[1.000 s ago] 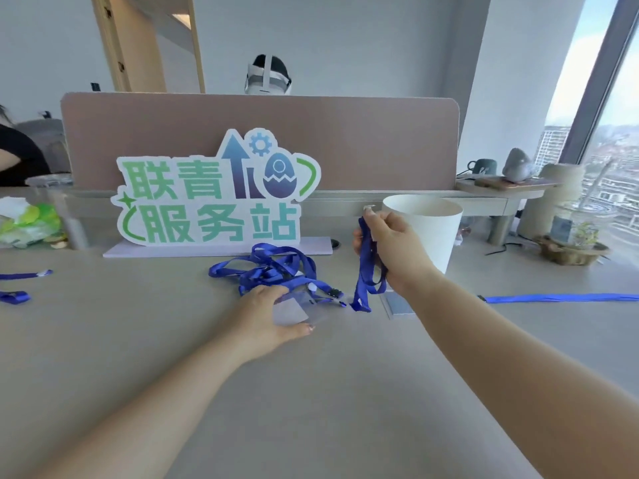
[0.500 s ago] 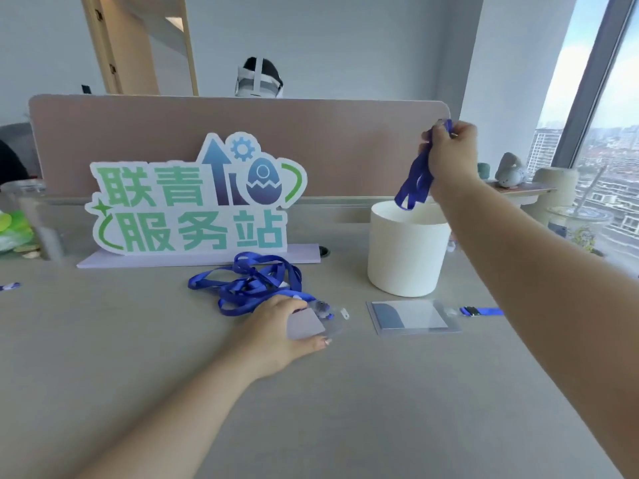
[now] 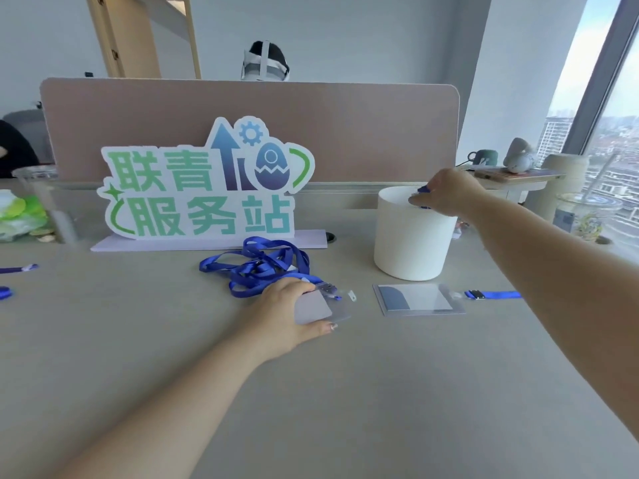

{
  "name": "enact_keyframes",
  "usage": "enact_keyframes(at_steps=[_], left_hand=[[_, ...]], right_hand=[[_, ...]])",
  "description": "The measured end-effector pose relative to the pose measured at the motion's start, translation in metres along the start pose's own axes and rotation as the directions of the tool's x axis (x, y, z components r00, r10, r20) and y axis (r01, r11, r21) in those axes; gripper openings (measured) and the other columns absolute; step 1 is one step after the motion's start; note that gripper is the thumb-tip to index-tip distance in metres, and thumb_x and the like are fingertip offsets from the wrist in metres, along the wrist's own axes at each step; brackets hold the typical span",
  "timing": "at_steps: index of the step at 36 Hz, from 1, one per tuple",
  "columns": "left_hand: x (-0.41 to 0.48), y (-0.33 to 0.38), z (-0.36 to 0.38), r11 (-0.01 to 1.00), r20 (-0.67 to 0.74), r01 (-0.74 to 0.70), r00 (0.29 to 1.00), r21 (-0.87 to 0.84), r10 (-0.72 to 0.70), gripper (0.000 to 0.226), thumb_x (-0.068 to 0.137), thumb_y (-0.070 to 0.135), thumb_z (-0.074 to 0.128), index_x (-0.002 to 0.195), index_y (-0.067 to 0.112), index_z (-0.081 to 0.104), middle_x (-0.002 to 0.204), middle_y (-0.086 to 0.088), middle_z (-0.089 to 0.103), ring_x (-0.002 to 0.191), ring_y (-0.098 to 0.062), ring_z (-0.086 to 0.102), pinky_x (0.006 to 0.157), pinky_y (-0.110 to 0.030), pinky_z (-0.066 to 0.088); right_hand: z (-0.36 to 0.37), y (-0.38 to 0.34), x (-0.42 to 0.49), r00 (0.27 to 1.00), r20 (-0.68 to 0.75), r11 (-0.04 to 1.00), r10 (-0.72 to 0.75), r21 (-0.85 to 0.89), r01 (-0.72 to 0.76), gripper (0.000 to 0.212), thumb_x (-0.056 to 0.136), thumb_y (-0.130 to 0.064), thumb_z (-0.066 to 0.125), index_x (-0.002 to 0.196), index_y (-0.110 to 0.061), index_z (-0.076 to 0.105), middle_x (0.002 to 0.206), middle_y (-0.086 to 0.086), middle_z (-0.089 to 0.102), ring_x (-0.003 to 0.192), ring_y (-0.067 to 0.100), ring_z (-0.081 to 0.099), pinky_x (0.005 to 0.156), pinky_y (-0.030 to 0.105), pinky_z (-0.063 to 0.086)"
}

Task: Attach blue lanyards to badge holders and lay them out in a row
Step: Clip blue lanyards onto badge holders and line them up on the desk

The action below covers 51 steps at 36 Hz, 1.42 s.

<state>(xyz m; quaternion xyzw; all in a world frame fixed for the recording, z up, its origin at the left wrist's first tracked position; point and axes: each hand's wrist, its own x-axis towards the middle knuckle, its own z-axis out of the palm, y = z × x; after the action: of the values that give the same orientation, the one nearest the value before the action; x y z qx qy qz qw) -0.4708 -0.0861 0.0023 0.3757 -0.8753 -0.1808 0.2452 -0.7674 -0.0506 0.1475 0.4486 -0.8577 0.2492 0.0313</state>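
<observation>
Over the white tub (image 3: 411, 243), your right hand (image 3: 446, 197) has its fingers clamped on a bunched blue lanyard (image 3: 423, 191) at the rim. Down on the table (image 3: 345, 392), your left hand (image 3: 287, 314) pinches a clear badge holder (image 3: 316, 307) between thumb and fingers, just beside the tangle of lanyards (image 3: 262, 264). A second holder (image 3: 418, 300) lies flat before the tub, with a blue strap (image 3: 494, 294) at its right edge.
</observation>
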Motion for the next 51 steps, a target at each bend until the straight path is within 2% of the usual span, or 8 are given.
enact_keyframes(at_steps=[9, 14, 21, 24, 40, 44, 47, 51], left_hand=[[-0.039, -0.005, -0.029, 0.995, 0.01, 0.052, 0.999, -0.09, -0.051, 0.075, 0.065, 0.051, 0.08, 0.129, 0.024, 0.051, 0.129, 0.012, 0.046, 0.121, -0.005, 0.044, 0.103, -0.022, 0.035], [-0.061, -0.015, -0.041, 0.99, -0.011, 0.094, 0.995, -0.107, -0.096, 0.069, 0.067, 0.046, 0.081, 0.125, 0.023, 0.053, 0.123, 0.014, 0.047, 0.118, -0.005, 0.046, 0.095, -0.018, 0.034], [-0.074, -0.02, -0.051, 0.982, -0.011, 0.136, 0.99, -0.135, -0.139, 0.074, 0.066, 0.044, 0.082, 0.129, 0.025, 0.051, 0.133, 0.01, 0.048, 0.121, -0.004, 0.046, 0.099, -0.018, 0.033], [-0.077, -0.019, -0.059, 0.991, 0.017, 0.123, 0.992, -0.06, -0.122, 0.079, 0.066, 0.044, 0.082, 0.134, 0.023, 0.047, 0.134, 0.008, 0.047, 0.124, -0.007, 0.044, 0.101, -0.018, 0.032], [-0.086, -0.034, -0.054, 0.987, -0.012, 0.132, 0.991, -0.095, -0.134, 0.081, 0.066, 0.052, 0.078, 0.135, 0.027, 0.044, 0.131, 0.014, 0.045, 0.121, -0.004, 0.044, 0.103, -0.023, 0.035], [-0.082, -0.032, -0.057, 0.981, -0.008, 0.143, 0.989, -0.128, -0.146, 0.08, 0.067, 0.048, 0.08, 0.135, 0.026, 0.044, 0.134, 0.011, 0.045, 0.123, -0.005, 0.043, 0.103, -0.022, 0.033], [-0.085, -0.034, -0.059, 0.984, -0.008, 0.139, 0.99, -0.11, -0.141, 0.081, 0.067, 0.045, 0.08, 0.136, 0.025, 0.043, 0.134, 0.01, 0.044, 0.123, -0.005, 0.043, 0.101, -0.019, 0.031], [-0.093, -0.036, -0.063, 0.987, -0.016, 0.135, 0.99, -0.091, -0.138, 0.082, 0.067, 0.044, 0.081, 0.137, 0.024, 0.043, 0.132, 0.01, 0.044, 0.122, -0.007, 0.043, 0.101, -0.02, 0.032]], right_hand=[[-0.006, -0.004, -0.017, 0.99, -0.053, 0.991, 0.13, 0.046, -0.127, 0.037, 0.071, -0.048, 0.067, 0.069, -0.017, 0.046, 0.088, 0.011, 0.057, 0.096, 0.032, 0.051, 0.075, 0.033, 0.036], [0.004, 0.01, -0.026, 0.966, -0.038, 0.966, 0.257, 0.05, -0.255, 0.107, 0.043, -0.093, 0.041, 0.107, -0.009, 0.058, 0.115, 0.016, 0.058, 0.112, 0.036, 0.051, 0.099, 0.042, 0.042], [0.013, -0.01, -0.072, 0.927, -0.361, 0.992, 0.102, 0.108, -0.068, 0.044, 0.086, -0.044, 0.054, 0.116, -0.011, 0.054, 0.13, 0.017, 0.041, 0.125, 0.037, 0.034, 0.102, 0.043, 0.029], [0.043, -0.021, -0.095, 0.952, -0.296, 0.994, -0.084, 0.042, 0.101, 0.025, 0.087, -0.031, 0.056, 0.106, -0.016, 0.061, 0.123, 0.013, 0.049, 0.12, 0.034, 0.04, 0.096, 0.04, 0.033], [0.067, -0.009, -0.096, 0.966, -0.245, 0.944, -0.087, 0.291, 0.159, 0.016, 0.086, -0.019, 0.056, 0.099, -0.016, 0.063, 0.108, 0.004, 0.061, 0.101, 0.026, 0.056, 0.081, 0.031, 0.042], [0.083, -0.02, -0.116, 0.974, 0.03, 0.93, -0.224, 0.306, 0.204, 0.011, 0.087, -0.022, 0.058, 0.095, -0.016, 0.064, 0.098, -0.001, 0.065, 0.091, 0.023, 0.061, 0.073, 0.027, 0.044], [0.111, -0.033, -0.135, 0.918, 0.287, 0.957, -0.275, 0.172, 0.233, 0.036, 0.085, -0.042, 0.061, 0.114, -0.021, 0.06, 0.114, 0.0, 0.059, 0.106, 0.021, 0.056, 0.086, 0.031, 0.045], [0.132, -0.048, -0.136, 0.936, 0.188, 0.954, -0.297, 0.006, 0.301, 0.042, 0.088, -0.046, 0.053, 0.124, -0.024, 0.055, 0.124, 0.001, 0.057, 0.119, 0.025, 0.047, 0.096, 0.035, 0.038]])
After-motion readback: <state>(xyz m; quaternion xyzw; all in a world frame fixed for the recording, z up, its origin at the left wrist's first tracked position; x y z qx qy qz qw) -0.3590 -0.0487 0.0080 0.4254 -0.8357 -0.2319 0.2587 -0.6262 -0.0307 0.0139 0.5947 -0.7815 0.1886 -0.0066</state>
